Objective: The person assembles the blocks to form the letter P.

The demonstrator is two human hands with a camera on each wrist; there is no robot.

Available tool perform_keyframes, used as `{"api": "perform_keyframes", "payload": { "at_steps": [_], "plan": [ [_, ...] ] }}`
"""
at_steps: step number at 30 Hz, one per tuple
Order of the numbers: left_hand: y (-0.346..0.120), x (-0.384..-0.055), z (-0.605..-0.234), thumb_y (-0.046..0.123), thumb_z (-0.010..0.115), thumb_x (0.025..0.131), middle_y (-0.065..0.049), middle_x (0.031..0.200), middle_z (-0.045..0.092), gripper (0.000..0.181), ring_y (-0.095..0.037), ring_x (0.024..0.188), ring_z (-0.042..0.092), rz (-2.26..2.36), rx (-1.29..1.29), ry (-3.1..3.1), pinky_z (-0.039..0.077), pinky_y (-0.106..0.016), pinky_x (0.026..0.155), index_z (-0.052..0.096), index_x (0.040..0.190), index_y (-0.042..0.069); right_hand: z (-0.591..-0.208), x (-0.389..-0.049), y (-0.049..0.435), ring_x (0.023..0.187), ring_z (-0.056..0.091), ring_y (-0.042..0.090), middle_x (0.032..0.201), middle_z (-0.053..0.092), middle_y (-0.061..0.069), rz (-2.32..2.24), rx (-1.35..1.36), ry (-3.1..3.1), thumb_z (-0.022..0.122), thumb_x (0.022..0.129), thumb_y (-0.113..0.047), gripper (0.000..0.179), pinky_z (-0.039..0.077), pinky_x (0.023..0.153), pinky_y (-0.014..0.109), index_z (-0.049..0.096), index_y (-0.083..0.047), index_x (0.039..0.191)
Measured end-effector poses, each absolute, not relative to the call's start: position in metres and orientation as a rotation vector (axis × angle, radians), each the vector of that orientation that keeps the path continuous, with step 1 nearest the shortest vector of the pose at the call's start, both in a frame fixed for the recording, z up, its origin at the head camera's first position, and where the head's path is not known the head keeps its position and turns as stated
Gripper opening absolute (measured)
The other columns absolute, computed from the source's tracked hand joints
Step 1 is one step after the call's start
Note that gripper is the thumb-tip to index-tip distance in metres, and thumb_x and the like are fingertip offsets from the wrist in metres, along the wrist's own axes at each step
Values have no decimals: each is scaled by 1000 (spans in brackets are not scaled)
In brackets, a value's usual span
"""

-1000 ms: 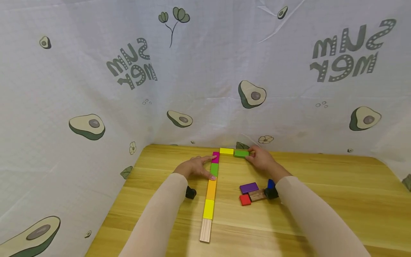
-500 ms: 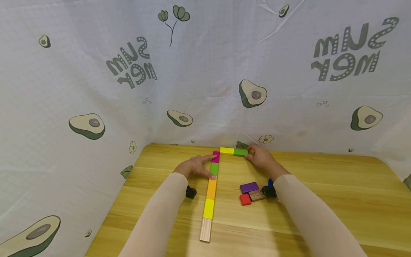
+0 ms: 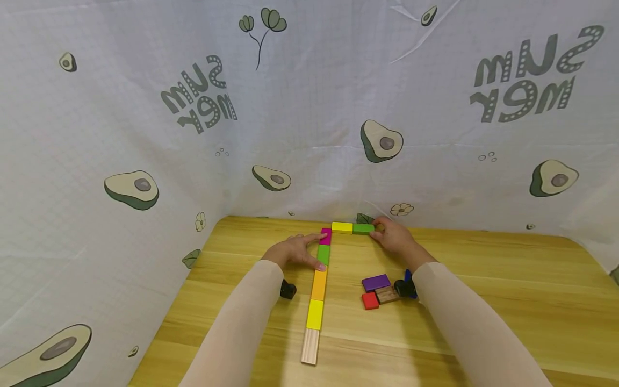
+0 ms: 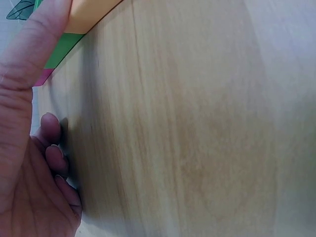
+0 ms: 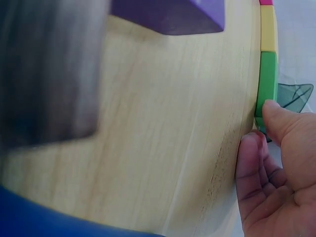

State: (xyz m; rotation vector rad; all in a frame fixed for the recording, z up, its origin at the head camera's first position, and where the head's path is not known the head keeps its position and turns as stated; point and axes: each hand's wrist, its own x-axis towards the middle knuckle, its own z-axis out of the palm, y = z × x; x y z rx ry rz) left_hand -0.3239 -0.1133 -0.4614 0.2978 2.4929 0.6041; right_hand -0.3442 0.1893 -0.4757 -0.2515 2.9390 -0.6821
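Along the back edge of the table, a green block (image 3: 364, 229) lies end to end with a yellow block (image 3: 342, 227). My right hand (image 3: 395, 237) pinches the free right end of that green block, its thumb (image 5: 276, 116) on the near face. A column of blocks runs toward me: magenta (image 3: 327, 241), a second green block (image 3: 323, 254), orange (image 3: 318, 285), another yellow block (image 3: 315, 315) and pale wood (image 3: 310, 346). My left hand (image 3: 292, 251) spreads over the column's far part, index finger on the magenta block and thumb at the orange block's far end.
Between the arms lie a purple block (image 3: 376, 282), a red block (image 3: 370, 301), a brown wood block (image 3: 387, 294) and a blue block (image 3: 409, 274), partly hidden by the right wrist camera (image 3: 404, 288). A white printed curtain (image 3: 309, 134) hangs behind the table.
The right hand has pushed the green block slightly back, so it now lines up with the yellow one. The left hand stays in place.
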Motion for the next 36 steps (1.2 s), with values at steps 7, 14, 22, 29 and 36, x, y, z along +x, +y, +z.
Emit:
{"api": "perform_keyframes", "payload": {
  "at_steps": [7, 14, 22, 29, 36],
  "plan": [
    [-113, -324, -462, 66, 82, 74, -14, 172, 16, 100, -40, 159, 13, 594, 304, 2496, 21, -74, 120, 29, 157, 51, -479, -345, 191, 111, 60, 44, 130, 63, 27, -689, -263, 2947, 57, 104, -29, 42, 47, 102, 59, 53, -1, 136],
    [-113, -324, -462, 66, 82, 75, -14, 172, 16, 99, -40, 159, 14, 594, 311, 2496, 22, -73, 120, 28, 157, 51, -478, -344, 190, 119, 59, 46, 134, 62, 28, -688, -269, 2936, 57, 105, -29, 42, 46, 105, 60, 53, -2, 137],
    [-113, -324, -462, 66, 82, 74, -13, 172, 17, 99, -39, 159, 14, 592, 302, 2500, 22, -73, 120, 29, 157, 52, -477, -343, 188, 127, 55, 49, 140, 58, 28, -688, -243, 2923, 57, 105, -28, 43, 44, 109, 61, 52, -2, 139],
    [-113, -325, -463, 67, 81, 74, -13, 172, 17, 100, -38, 159, 14, 583, 297, 2503, 22, -73, 120, 28, 157, 52, -478, -343, 188, 129, 54, 49, 141, 58, 28, -700, -242, 2928, 56, 105, -27, 43, 43, 111, 61, 52, -2, 139],
    [-113, -325, -462, 67, 82, 74, -13, 172, 17, 100, -39, 159, 15, 586, 294, 2502, 23, -73, 119, 28, 157, 52, -479, -342, 188, 118, 59, 46, 135, 61, 28, -715, -249, 2933, 57, 105, -27, 42, 46, 107, 59, 52, -2, 138]
  ]
}}
